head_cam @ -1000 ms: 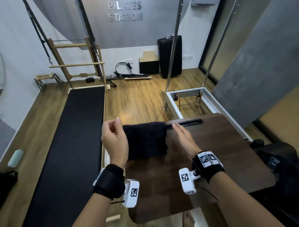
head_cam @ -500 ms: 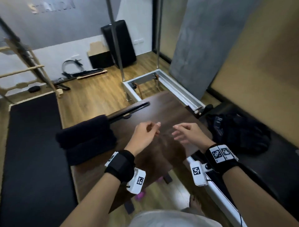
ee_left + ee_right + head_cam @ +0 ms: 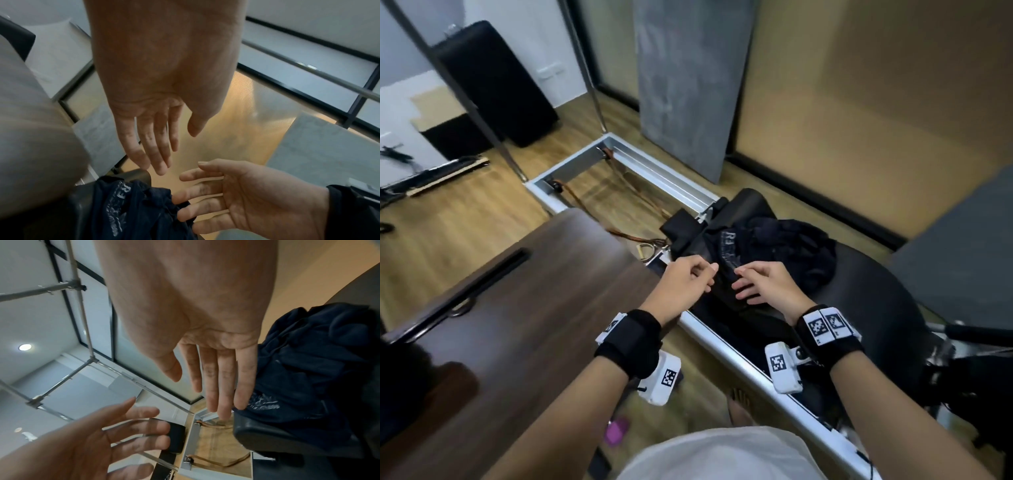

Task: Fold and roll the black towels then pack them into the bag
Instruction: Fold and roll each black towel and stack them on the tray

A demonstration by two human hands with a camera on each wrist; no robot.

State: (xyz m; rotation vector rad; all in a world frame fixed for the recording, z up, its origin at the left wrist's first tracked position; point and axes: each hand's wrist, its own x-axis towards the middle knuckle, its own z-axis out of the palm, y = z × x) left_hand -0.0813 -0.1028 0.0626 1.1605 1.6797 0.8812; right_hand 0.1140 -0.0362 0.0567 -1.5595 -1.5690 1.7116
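Observation:
A black bag with white lettering (image 3: 726, 246) lies crumpled on a black padded carriage (image 3: 866, 294), with a heap of dark cloth (image 3: 794, 246) bunched against it. My left hand (image 3: 709, 274) hovers at the bag's near left edge with straight fingers (image 3: 158, 146) and holds nothing. My right hand (image 3: 743, 284) is spread just beside it, its fingertips (image 3: 185, 209) close to the bag's fabric (image 3: 127, 203); I cannot tell whether they touch. In the right wrist view the dark cloth (image 3: 312, 363) lies right of my open fingers (image 3: 222, 386). The rolled towel is out of view.
A dark brown table (image 3: 534, 325) stands to my left. A silver metal rail (image 3: 726, 346) runs between the table and the carriage. Brown straps (image 3: 626, 185) lie inside the metal frame on the wooden floor. A purple object (image 3: 616, 428) lies on the floor near my feet.
My view has swung right, away from the table. Both hands left the rolled towel on the table and moved over to the black bag on the carriage.

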